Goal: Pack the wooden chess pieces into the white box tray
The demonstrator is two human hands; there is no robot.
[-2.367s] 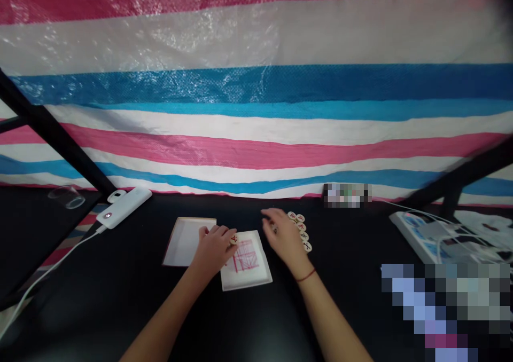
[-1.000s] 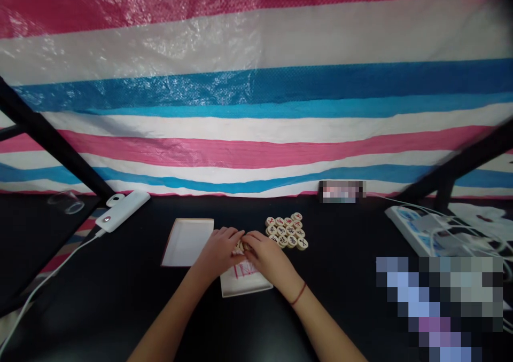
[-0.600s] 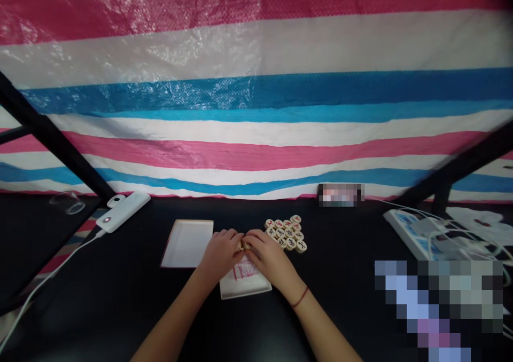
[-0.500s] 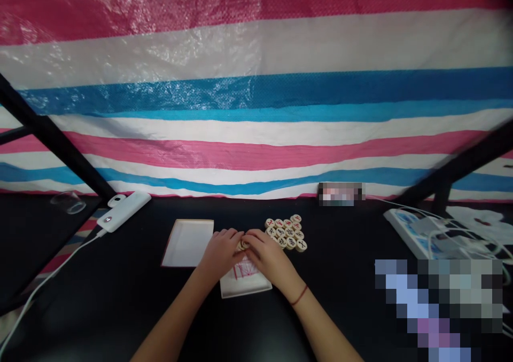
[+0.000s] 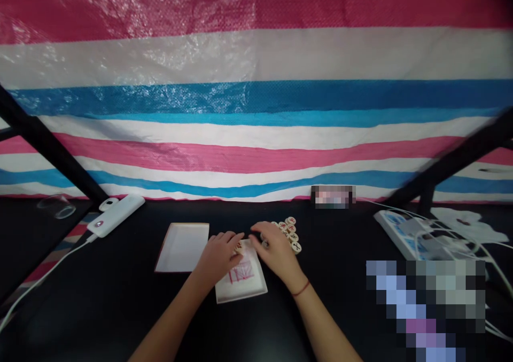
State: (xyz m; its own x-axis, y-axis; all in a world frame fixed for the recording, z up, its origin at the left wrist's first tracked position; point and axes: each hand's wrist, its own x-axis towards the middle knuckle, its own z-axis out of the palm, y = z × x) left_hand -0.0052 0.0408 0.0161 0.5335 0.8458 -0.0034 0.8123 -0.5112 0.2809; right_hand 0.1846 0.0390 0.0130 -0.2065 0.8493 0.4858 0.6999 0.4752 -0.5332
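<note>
My left hand [image 5: 219, 255] reaches over the far end of a shallow white box [image 5: 251, 286], its fingers and thumb closed around a Chinese chess piece [image 5: 238, 247]; whether more pieces lie under the fingers is hidden. Red lines are drawn on the box's floor. To the right, my right hand [image 5: 279, 250] has its thumb and fingers apart, with nothing seen between them. It partly covers a cluster of Chinese chess pieces [image 5: 294, 237], round and cream with red or black characters. Left of the box lies its open lid [image 5: 185, 248], white inside.
A white power bank [image 5: 116, 217] with a cable and a clear cup [image 5: 58, 207] are at left. On the right lie a power strip [image 5: 395, 231] with tangled cables and a blurred item [image 5: 332, 196] at the back. A striped sheet [image 5: 256, 159] hangs behind the black table [image 5: 120, 292].
My right hand has moved away from my left hand, over to the cluster of pieces at the right. My left hand stays at the box. The whole view has shifted slightly.
</note>
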